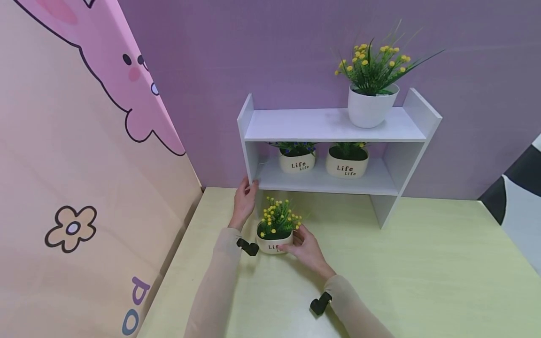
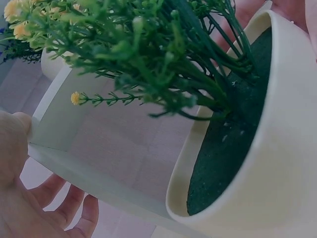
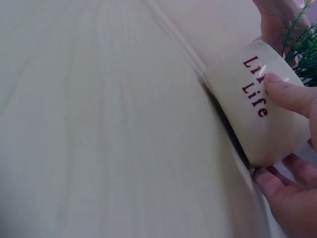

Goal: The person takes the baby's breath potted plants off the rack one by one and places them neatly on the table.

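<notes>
My right hand [image 1: 310, 250] grips a cream oval flower pot [image 1: 270, 245] printed "Life", thumb on the lettered front and fingers around the end. Yellow artificial flowers [image 1: 279, 218] grow from its dark green filling. In the right wrist view, the pot [image 3: 260, 109] is tilted by the camera angle, its base close to the tabletop. My left hand [image 1: 243, 203] holds the left side panel of a white two-tier shelf [image 1: 296, 124]. Thumb and curled fingers [image 2: 74, 206] lie on either side of that panel's edge in the left wrist view.
On the upper tier stands a white round pot [image 1: 367, 109] with tall yellow flowers. Two more cream pots sit below it, one with blue flowers [image 1: 297, 163], one with greenery [image 1: 347, 167]. The pale wooden table [image 1: 422, 272] meets a purple wall [image 1: 203, 94] behind.
</notes>
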Motion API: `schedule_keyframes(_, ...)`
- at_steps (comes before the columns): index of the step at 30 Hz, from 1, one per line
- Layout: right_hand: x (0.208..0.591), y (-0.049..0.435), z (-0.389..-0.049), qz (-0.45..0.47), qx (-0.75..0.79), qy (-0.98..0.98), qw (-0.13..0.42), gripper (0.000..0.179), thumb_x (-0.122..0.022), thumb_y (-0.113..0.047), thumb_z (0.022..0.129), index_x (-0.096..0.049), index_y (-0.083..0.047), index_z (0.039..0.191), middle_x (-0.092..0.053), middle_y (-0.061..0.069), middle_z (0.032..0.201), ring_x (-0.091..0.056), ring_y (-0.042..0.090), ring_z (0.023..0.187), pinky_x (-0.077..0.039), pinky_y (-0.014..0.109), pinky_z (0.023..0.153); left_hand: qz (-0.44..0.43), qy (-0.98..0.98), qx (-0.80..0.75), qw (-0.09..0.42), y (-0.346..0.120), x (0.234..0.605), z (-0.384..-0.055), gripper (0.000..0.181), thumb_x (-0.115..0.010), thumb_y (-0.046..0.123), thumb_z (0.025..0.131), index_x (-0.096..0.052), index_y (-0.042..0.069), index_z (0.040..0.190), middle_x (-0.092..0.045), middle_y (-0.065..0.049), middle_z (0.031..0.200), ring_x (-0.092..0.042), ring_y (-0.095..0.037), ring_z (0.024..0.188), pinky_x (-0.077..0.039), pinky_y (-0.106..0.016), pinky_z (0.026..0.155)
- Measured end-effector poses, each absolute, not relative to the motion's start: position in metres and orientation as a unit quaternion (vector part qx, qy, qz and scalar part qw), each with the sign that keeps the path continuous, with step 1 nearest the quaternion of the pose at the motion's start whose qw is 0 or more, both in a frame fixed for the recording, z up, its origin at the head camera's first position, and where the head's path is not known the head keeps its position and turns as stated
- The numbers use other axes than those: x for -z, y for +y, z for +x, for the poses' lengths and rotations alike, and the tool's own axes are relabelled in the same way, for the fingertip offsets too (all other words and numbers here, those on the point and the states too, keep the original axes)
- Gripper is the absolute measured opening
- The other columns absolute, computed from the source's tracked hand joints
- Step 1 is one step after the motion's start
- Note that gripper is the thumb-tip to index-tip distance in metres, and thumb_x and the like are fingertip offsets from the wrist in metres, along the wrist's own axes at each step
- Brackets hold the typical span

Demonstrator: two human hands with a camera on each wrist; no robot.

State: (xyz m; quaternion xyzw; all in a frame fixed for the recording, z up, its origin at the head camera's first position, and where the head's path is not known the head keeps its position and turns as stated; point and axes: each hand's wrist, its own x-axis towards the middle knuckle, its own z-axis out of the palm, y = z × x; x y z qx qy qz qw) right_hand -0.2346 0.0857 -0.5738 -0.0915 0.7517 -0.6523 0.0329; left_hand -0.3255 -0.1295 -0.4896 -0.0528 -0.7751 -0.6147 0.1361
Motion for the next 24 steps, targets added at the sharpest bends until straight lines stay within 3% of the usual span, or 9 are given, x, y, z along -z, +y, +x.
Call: schedule_keyframes(24, 0.5797, 0.0866, -0.2341, -0.111, 0.661, 0.741, 0.028, 0.082, -0.092, -0.001, 0.079, -0.054, -0.005, 0.151, -0.056, 0.022, 0.156, -0.054, 0.043, 0.146, -0.045, 0.048, 0.119, -0.053, -0.774, 0.617, 0.131, -0.1296, 0.4904, -0.325, 0.056, -0.052, 0.035, 0.113, -0.042, 0.017, 0.165, -0.057, -0.022, 0.154, -0.06, -0.044, 0.138, -0.05, -0.066, 0.11)
